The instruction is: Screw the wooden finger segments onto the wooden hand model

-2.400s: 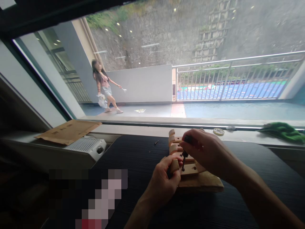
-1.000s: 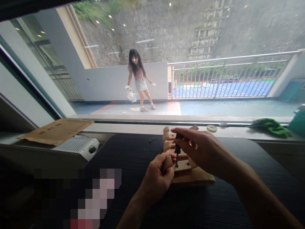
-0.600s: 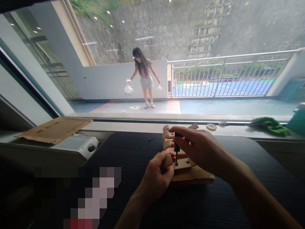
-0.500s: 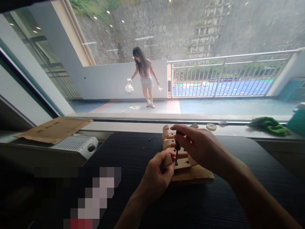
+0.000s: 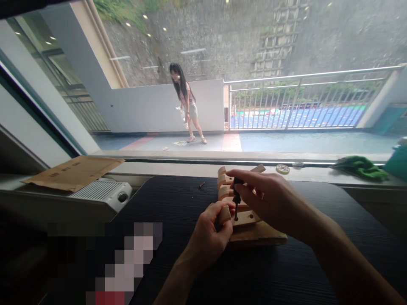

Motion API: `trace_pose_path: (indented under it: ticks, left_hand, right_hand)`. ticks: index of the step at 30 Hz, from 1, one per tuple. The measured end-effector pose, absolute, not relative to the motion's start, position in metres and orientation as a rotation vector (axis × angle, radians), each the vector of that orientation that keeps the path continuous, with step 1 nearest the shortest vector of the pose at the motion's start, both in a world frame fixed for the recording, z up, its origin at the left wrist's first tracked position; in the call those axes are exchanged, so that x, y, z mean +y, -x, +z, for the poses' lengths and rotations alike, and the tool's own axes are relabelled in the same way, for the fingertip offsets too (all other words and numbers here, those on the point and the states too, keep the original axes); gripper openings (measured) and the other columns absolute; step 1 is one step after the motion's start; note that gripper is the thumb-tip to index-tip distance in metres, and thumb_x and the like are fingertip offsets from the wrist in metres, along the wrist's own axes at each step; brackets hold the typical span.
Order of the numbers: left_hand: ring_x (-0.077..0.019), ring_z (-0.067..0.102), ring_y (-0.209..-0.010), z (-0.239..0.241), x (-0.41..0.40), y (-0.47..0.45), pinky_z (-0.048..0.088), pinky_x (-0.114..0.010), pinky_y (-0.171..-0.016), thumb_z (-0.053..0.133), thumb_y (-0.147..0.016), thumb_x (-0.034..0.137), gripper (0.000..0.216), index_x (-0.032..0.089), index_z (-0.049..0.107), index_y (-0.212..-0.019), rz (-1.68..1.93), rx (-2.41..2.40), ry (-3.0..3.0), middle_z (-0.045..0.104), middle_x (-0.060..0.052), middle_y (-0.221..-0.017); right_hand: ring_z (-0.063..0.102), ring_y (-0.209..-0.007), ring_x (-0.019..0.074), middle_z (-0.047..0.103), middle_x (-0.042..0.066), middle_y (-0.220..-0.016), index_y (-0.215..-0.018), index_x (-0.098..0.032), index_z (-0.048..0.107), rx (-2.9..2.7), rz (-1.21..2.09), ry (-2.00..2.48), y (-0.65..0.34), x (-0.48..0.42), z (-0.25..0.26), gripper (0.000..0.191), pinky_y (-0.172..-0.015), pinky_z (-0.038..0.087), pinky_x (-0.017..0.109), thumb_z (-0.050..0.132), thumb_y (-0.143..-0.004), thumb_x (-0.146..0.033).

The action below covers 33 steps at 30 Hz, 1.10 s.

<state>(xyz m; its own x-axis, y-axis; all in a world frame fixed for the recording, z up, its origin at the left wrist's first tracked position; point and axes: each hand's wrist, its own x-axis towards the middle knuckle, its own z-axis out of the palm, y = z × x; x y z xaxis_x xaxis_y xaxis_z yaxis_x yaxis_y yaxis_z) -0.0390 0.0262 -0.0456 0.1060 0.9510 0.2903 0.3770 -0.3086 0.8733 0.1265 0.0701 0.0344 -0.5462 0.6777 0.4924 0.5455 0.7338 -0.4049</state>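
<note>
My right hand [image 5: 270,190] is closed round the dark handle of a screwdriver [image 5: 236,199], held upright. The screwdriver's tip sits at a hole in the nearest crosspiece of a wooden piece [image 5: 260,233] on the dark table. This crosspiece has another hole to the right, and several similar crosspieces with curved ends lie behind it. My left hand [image 5: 214,226] grips the curved wooden end [image 5: 225,214] of the nearest crosspiece, its fingers beside the screwdriver's shaft. Whether a screw is under the tip, I cannot make out.
A loose screw [image 5: 201,185] lies on the black table [image 5: 171,203]. On the sill are a roll of tape [image 5: 282,169] and a green cloth [image 5: 362,168]. At left, a brown envelope [image 5: 74,171] rests on a white radiator [image 5: 101,190]. Outside the window stands a person [image 5: 187,99].
My right hand has turned slightly around the screwdriver handle, while the tip stays at the same hole. My left hand keeps its grip. Outside, the person has turned and leaned forward.
</note>
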Motion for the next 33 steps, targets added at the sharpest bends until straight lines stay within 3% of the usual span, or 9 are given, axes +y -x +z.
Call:
trace_pose_path:
  ticks: [6,11,16,25,33]
  left_hand:
    - [-0.0155,0.058,-0.096,-0.0469,0.0263,0.0394,0.044,-0.023,-0.087,0.054,-0.083,0.015,0.022,0.019,0.06,-0.103,1.203,1.297,-1.769,0.063,-0.001,-0.104]
    - [-0.015,0.059,-0.09,-0.0472,0.0253,0.0399,0.046,-0.022,-0.081,0.052,-0.084,0.017,0.025,0.019,0.059,-0.108,1.164,1.334,-1.763,0.064,-0.002,-0.101]
    - [-0.0154,0.059,-0.095,-0.0489,0.0259,0.0408,0.045,-0.024,-0.087,0.052,-0.082,0.014,0.025,0.02,0.058,-0.106,1.155,1.327,-1.78,0.064,-0.002,-0.107]
    - [-0.0152,0.057,-0.101,-0.0494,0.0264,0.0405,0.042,-0.023,-0.09,0.052,-0.082,0.011,0.025,0.021,0.059,-0.103,1.195,1.287,-1.789,0.062,-0.001,-0.109]
    - [-0.0141,0.058,-0.091,-0.0477,0.0267,0.0402,0.045,-0.022,-0.082,0.052,-0.083,0.013,0.027,0.019,0.057,-0.109,1.161,1.32,-1.804,0.063,-0.001,-0.102]
  right_hand:
    - [0.046,-0.051,0.0114,0.06,-0.003,-0.061,-0.117,-0.027,0.06,-2.261,0.185,1.003,-0.1281,0.0727,0.0333,0.031,-0.05,0.031,0.024,0.047,-0.09,-0.032]
    - [0.054,-0.064,0.0091,0.067,-0.003,-0.094,-0.12,-0.028,0.058,-2.299,0.315,0.868,-0.1283,0.0653,0.0393,0.036,-0.059,0.037,0.022,0.048,-0.087,-0.019]
    - [0.052,-0.056,0.008,0.065,-0.005,-0.075,-0.121,-0.03,0.057,-2.307,0.36,0.896,-0.1297,0.0653,0.0395,0.032,-0.053,0.035,0.021,0.045,-0.091,-0.025]
    - [0.048,-0.053,0.0103,0.061,-0.005,-0.061,-0.117,-0.029,0.06,-2.264,0.187,0.983,-0.1306,0.0704,0.0351,0.029,-0.05,0.032,0.022,0.048,-0.09,-0.033]
    - [0.05,-0.053,0.0074,0.064,-0.009,-0.069,-0.118,-0.035,0.057,-2.313,0.313,0.899,-0.1275,0.0668,0.0361,0.03,-0.053,0.033,0.02,0.051,-0.09,-0.027]
